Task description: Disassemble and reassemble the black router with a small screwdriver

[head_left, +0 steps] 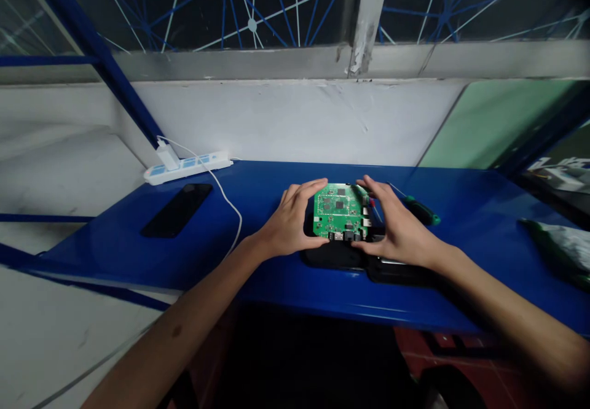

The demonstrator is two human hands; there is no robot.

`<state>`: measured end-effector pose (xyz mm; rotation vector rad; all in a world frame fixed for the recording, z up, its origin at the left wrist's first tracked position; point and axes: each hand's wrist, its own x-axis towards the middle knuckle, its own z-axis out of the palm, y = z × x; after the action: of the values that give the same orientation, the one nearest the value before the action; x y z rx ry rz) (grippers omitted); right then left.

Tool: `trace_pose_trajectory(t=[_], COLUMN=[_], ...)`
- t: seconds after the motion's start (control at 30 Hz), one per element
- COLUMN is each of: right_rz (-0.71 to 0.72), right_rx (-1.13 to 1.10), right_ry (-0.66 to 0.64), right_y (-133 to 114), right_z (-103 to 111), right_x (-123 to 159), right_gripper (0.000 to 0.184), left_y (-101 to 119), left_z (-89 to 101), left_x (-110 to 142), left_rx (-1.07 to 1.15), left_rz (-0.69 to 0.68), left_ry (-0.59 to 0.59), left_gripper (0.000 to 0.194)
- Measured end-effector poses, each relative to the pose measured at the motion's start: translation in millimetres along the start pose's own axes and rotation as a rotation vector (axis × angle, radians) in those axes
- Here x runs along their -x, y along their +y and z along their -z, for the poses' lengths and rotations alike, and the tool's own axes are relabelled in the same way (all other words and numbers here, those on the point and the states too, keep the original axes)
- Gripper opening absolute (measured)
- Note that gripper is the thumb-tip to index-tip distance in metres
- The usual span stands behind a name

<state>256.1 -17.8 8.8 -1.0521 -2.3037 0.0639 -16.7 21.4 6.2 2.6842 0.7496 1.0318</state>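
A green circuit board (340,207) is held up between my two hands, its chip side facing me and a row of ports along its lower and right edges. My left hand (295,222) grips the left side, fingers at the top corner and thumb at the bottom. On the right side, my right hand (396,228) pinches the board in the same way. Beneath it on the table lie a black casing part (332,258) and another black piece (399,273), both partly covered by the board and my right hand.
A screwdriver with a green and black handle (423,210) lies right of the board. To the left are a black phone (177,210), a white power strip (188,168) and a white cable (230,203). A shiny bag (560,246) sits at the right of the blue table (276,174).
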Motion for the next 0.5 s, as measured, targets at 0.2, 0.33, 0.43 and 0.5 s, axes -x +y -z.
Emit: trace_pose_trajectory(t=[0.2,0.33,0.43,0.5], right_rz=[0.009,0.013,0.017,0.019], right_rx=[-0.006,-0.012,-0.013,-0.010], right_ry=[0.006,0.016,0.021,0.022], right_y=[-1.7,-1.5,-0.5,0.1], right_z=[1.0,1.2,0.7,0.4], right_x=[-1.3,-1.8,-1.4,-1.1], right_gripper=[0.116,0.114,0.115,0.115], left_y=[-1.3,-1.6,-1.2,-0.7], left_z=[-0.8,-0.9,-0.9,-0.9], left_x=[0.5,0.7,0.4,0.2], left_rx=[0.004,0.001,0.000,0.006], left_rz=[-0.008,-0.007,0.001,0.004], left_ry=[-0.009,-0.005,-0.012,-0.013], left_gripper=[0.103,0.104,0.104,0.102])
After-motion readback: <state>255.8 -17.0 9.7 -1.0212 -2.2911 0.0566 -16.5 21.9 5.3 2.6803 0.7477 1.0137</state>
